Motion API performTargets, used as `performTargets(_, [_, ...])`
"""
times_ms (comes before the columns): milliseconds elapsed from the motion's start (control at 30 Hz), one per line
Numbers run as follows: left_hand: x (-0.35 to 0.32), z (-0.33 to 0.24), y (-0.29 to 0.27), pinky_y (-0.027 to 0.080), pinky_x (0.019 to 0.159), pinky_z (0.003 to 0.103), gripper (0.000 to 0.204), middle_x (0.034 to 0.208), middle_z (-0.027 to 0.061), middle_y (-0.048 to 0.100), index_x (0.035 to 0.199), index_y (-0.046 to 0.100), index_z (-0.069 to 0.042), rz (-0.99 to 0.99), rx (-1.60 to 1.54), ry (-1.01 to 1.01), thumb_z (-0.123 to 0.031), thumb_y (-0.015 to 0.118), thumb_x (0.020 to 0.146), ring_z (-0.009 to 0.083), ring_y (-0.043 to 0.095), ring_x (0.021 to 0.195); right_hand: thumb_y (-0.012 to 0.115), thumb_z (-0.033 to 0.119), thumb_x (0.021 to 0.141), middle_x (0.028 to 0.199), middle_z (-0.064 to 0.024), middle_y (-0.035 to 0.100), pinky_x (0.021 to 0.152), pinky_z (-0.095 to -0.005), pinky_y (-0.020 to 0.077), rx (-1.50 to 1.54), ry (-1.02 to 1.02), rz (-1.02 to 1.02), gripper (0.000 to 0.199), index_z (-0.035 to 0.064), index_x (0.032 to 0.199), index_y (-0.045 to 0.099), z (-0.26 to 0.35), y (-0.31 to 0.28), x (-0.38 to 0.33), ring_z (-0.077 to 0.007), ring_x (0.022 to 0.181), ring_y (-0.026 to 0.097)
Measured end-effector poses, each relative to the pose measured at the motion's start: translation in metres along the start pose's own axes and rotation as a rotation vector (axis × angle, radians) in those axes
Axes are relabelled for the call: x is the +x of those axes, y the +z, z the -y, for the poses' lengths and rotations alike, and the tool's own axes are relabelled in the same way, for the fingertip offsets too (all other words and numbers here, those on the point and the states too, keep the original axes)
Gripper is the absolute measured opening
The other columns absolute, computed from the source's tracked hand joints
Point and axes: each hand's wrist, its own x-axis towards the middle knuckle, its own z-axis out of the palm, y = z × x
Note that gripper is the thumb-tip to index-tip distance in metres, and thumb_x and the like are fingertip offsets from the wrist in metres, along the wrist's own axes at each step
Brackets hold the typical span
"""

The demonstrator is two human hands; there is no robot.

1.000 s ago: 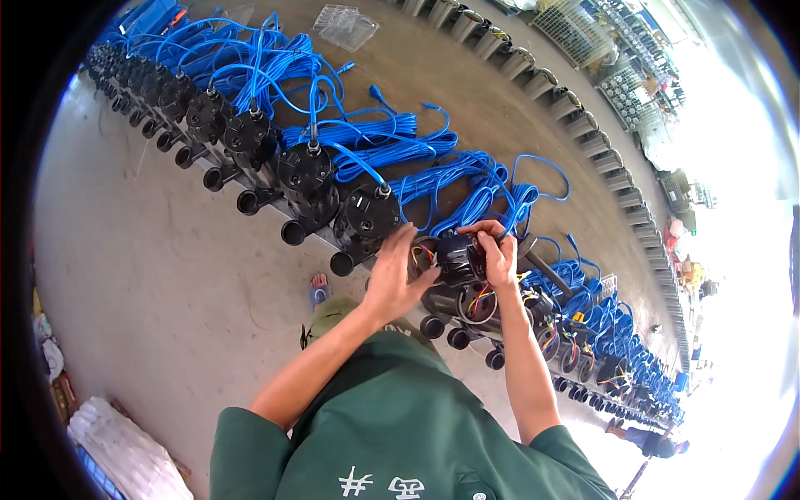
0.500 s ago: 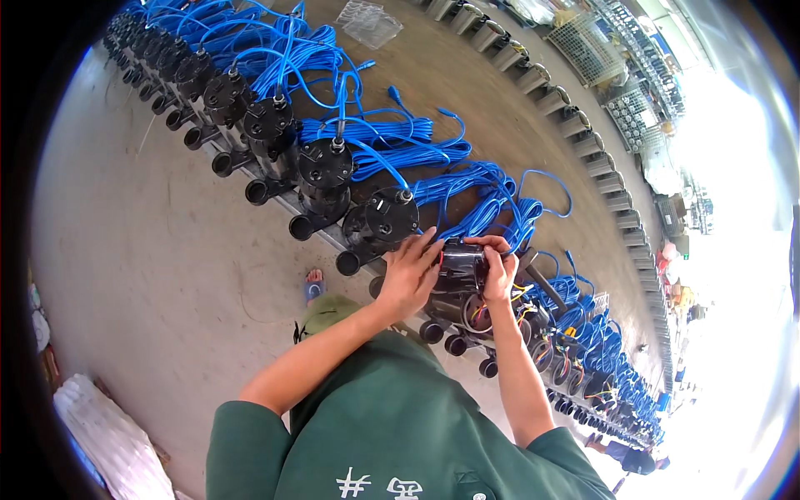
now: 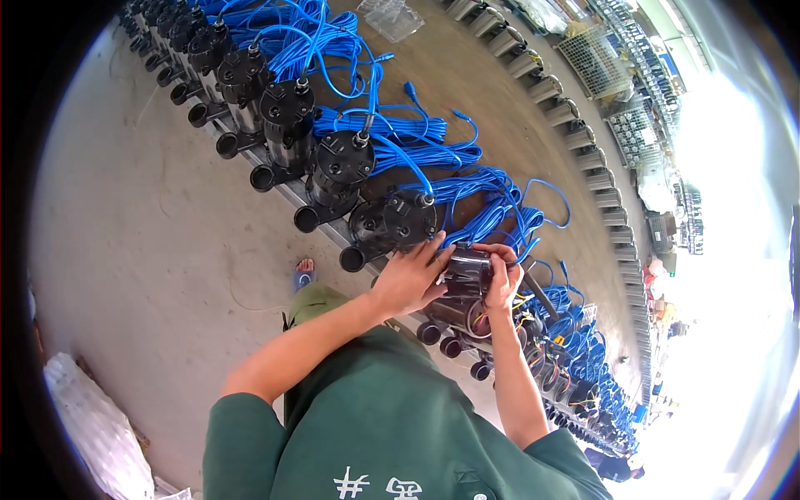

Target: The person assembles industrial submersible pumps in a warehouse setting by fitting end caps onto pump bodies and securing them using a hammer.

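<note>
Head view: holding a shiny black cap between the two hands, just above the row of pumps, right beside the nearest covered pump and over an open pump body with coloured wires. Pinching its right end between thumb and fingers with the right hand; spreading the fingers of the left hand at its left side, with fingertips close to the covered pump; cannot tell how firmly pressed against the cap. Looks stiff and hard, likely of middling weight and manageable in one hand; glossy, so perhaps slippery, and probably not fragile beyond a scratch. Best taken by the round side wall, from opposite sides, away from the rim and any wires. Seems to lie on its side, stubby, with the long axis running roughly crosswise from left hand to right hand; cannot tell the open end from the closed one. Beyond, coils of blue cord behind the pumps.
</note>
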Motion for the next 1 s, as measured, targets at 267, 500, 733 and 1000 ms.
performTargets(267, [0.006, 0.007, -0.017, 0.057, 0.091, 0.040, 0.101, 0.156, 0.0249, 0.043, 0.154, 0.045, -0.005, 0.088, 0.191, 0.151, -0.056, 0.081, 0.075, 0.0334, 0.058, 0.122, 0.054, 0.009, 0.099, 0.092, -0.0057, 0.077, 0.068, -0.0236, 0.0430, -0.318, -0.106, 0.001, 0.021, -0.0023, 0.104, 0.071, 0.020, -0.003, -0.001, -0.0054, 0.072, 0.052])
performTargets(500, [0.009, -0.015, -0.016, 0.059, 0.085, 0.040, 0.106, 0.153, 0.0263, 0.045, 0.157, 0.042, -0.007, 0.268, 0.323, -0.018, -0.053, 0.084, 0.071, 0.0356, 0.063, 0.111, 0.055, 0.002, 0.097, 0.086, -0.0076, 0.077, 0.066, -0.0237, 0.0476, -0.575, -0.134, -0.030, 0.019, -0.0019, 0.102, 0.073, 0.040, 0.003, -0.011, -0.0065, 0.067, 0.058])
performTargets(733, [-0.002, 0.003, -0.012, 0.050, 0.099, 0.052, 0.103, 0.150, 0.0231, 0.048, 0.164, 0.023, -0.007, 0.168, -0.050, 0.004, -0.031, 0.082, 0.083, 0.0451, 0.058, 0.121, 0.058, 0.005, 0.097, 0.072, -0.0056, 0.072, 0.058, -0.0258, 0.0451, -0.531, -0.200, -0.118, 0.018, 0.0011, 0.102, 0.074, 0.041, 0.018, -0.013, -0.0083, 0.057, 0.057])
performTargets(1000, [-0.010, 0.016, -0.018, 0.030, 0.122, 0.047, 0.109, 0.160, 0.0267, 0.036, 0.164, 0.013, 0.002, 0.289, -0.536, -0.146, -0.016, 0.080, 0.080, 0.0452, 0.038, 0.145, 0.059, 0.005, 0.094, 0.086, -0.0125, 0.078, 0.072, -0.0315, 0.0572, -0.608, -0.213, -0.076, 0.015, 0.0036, 0.099, 0.074, 0.047, 0.025, -0.017, -0.0239, 0.074, 0.076])
